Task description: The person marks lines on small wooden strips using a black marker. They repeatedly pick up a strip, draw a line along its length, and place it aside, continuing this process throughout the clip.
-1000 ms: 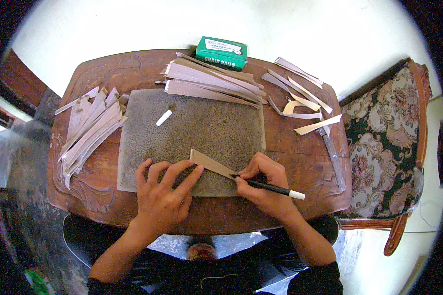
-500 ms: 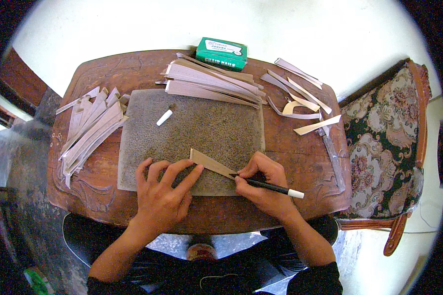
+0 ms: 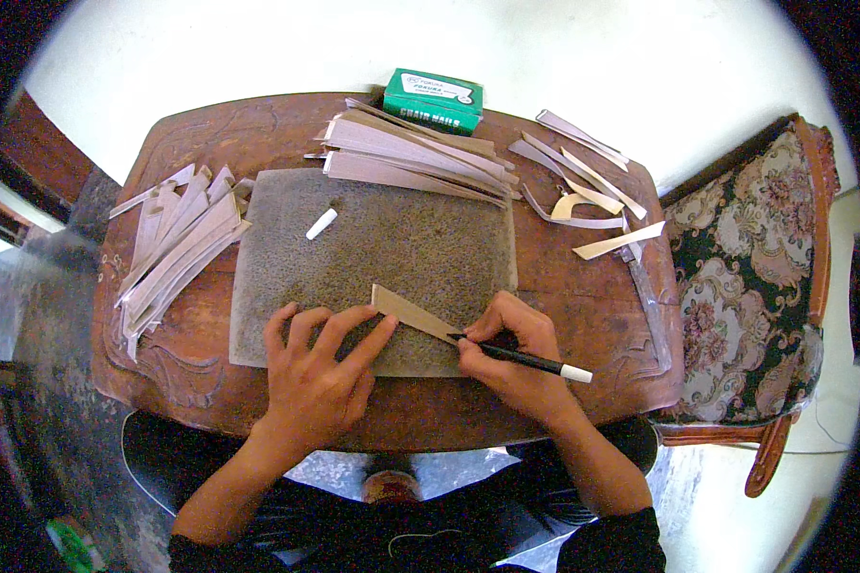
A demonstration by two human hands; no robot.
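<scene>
A tapered brown wooden strip (image 3: 413,313) lies on the rough dark mat (image 3: 392,229), its wide end toward the left. My left hand (image 3: 323,361) has its fingers spread, with two fingertips resting at the strip's wide end and its thumb mostly hidden below. My right hand (image 3: 514,353) is closed around a black marker (image 3: 530,359) with a white end. The marker's tip touches the strip near its narrow end. A white marker cap (image 3: 322,224) lies loose on the mat, up and left of the strip.
Stacked strips (image 3: 411,158) lie along the mat's far edge, with a green box (image 3: 434,100) behind. Another pile of strips (image 3: 182,248) sits at the left. Pale curved offcuts (image 3: 583,186) lie at the right of the carved wooden table (image 3: 583,315), beside a floral chair (image 3: 745,286).
The view has shifted very slightly. Both hands, the strip and the marker keep nearly the same places relative to each other.
</scene>
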